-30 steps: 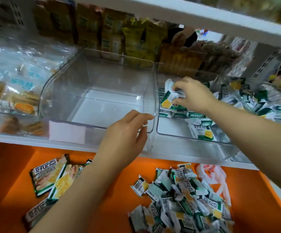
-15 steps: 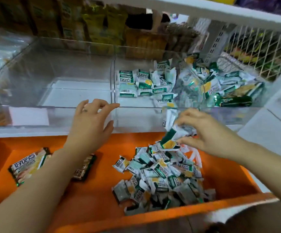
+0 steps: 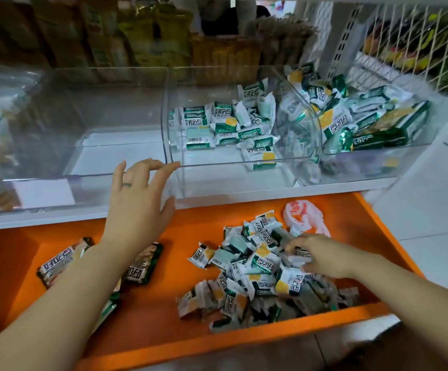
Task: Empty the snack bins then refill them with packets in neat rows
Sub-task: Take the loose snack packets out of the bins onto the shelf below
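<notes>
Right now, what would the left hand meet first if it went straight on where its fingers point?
The left hand would probably meet the front rim of the empty clear bin; whether they touch is unclear.

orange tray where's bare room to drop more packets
Bare floor of the orange plastic tray lies between the long dark snack packets on the left and the heap of small green-and-white packets, and along its back-left edge below the white shelf. The right half is crowded by that heap.

Clear glossy plastic bins (image 3: 244, 167), shiny foil-like snack packets (image 3: 260, 263), a smooth matt orange tray (image 3: 180, 234), white wire mesh (image 3: 410, 44).
</notes>
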A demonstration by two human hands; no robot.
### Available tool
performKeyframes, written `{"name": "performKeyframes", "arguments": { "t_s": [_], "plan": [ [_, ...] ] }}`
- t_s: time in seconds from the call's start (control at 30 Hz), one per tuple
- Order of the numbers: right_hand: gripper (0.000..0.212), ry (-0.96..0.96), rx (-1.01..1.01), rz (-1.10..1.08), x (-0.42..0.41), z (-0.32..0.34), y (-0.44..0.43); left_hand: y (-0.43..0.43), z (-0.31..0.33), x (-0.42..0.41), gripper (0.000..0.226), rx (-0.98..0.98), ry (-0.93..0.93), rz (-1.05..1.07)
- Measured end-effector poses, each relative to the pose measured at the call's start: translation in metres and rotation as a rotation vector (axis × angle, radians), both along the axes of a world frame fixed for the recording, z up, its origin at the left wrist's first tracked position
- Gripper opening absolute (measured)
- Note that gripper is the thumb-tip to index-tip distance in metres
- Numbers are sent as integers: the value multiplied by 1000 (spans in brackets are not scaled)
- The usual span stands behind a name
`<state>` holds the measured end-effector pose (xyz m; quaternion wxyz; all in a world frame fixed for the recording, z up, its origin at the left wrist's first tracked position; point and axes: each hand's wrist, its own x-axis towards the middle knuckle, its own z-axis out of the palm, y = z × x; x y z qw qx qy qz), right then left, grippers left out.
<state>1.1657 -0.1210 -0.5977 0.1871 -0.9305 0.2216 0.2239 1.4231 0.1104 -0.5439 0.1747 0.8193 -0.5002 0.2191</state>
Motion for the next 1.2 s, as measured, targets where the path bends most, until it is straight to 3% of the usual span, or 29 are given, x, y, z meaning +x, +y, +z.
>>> {"name": "performKeyframes", "arguments": {
  "t_s": [0.13, 0.3, 0.4, 0.5, 0.6, 0.73, 0.9, 1.2],
  "plan": [
    [39, -193, -1, -57, 10, 31, -2, -4, 1, -5, 54, -20, 33, 31],
    [25, -847, -74, -122, 27, 93, -15, -13, 16, -10, 35, -119, 74, -24],
    [21, -1048, -234, -186, 36, 109, -36, -32, 37, -15, 33, -143, 108, -127],
    [36, -1013, -212, -290, 41, 113, -54, -66, 62, -17, 32, -86, 150, -266],
    [48, -966, -132, -252, 47, 112, -63, -112, 79, -11, 31, 39, 274, -328],
    [54, -921, -60, -245, 49, 117, -71, -178, 78, 4, 53, 363, 478, -349],
    [56, -895, 26, -217, 46, 117, -82, -228, 61, 16, 78, 670, 435, -330],
    [55, -909, 97, -243, 48, 114, -89, -247, 31, 15, 94, 740, 254, -247]
  ]
}}
